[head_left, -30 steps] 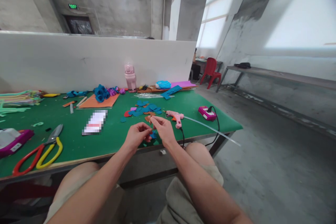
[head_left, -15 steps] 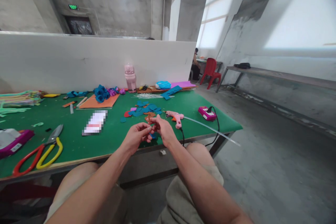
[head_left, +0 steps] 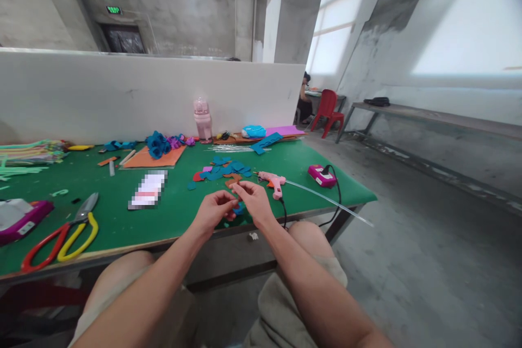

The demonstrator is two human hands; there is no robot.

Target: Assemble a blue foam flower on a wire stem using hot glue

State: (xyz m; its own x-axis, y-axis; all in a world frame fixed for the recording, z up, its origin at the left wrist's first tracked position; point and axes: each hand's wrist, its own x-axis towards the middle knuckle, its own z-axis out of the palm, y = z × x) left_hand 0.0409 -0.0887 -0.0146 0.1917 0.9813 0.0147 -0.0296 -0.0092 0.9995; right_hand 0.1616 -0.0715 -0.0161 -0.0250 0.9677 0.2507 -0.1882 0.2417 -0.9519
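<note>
At the lower centre of the frame, the left hand appeared closed on a small blue felt-like piece; what the right hand gripped could not be told. A snagged thin black cord might have dragged the pink plastic glue gun against it.

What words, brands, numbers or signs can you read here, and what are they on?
"EXIT": on the green sign at the back; characters above it are too blurred.
Label on the left purple box: too small.
Label on the right purple box: too small.
Pixelated object: unreadable.
Faint wall marks: illegible.
</note>
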